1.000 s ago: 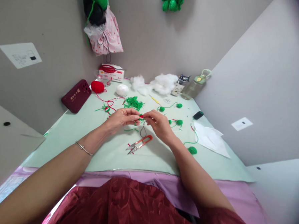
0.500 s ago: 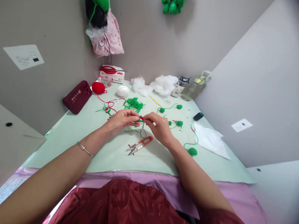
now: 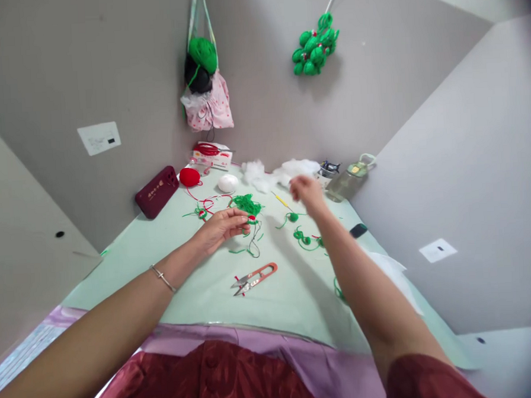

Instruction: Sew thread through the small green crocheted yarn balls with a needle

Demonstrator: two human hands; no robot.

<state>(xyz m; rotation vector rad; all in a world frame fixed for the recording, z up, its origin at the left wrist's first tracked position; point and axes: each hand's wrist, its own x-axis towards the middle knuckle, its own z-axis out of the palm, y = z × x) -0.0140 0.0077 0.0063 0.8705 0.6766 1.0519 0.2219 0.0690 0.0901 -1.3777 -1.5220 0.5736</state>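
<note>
My left hand [image 3: 226,228] pinches a small red, white and green crochet piece [image 3: 252,219] between thumb and fingertips, above the table. A thin dark cord loop [image 3: 255,241] hangs below the piece. Raised in front of the white stuffing, my right hand [image 3: 308,194] is closed with the fingers curled; motion blurs it, and what it holds, if anything, is hidden. Orange-handled thread snips [image 3: 255,278] lie on the table nearer my body. A tangle of green yarn [image 3: 247,205] sits just behind the left fingertips.
White stuffing [image 3: 258,175], a red yarn ball [image 3: 190,177], a white ball [image 3: 228,183] and a maroon phone [image 3: 157,193] stand at the back. A yellow crochet hook [image 3: 281,200] and small green balls [image 3: 294,217] lie right of centre. A bottle [image 3: 348,181] is at the back right.
My right hand has left the crochet piece and moved up and to the right. My left hand still holds the piece. The camera view has tilted upward.
</note>
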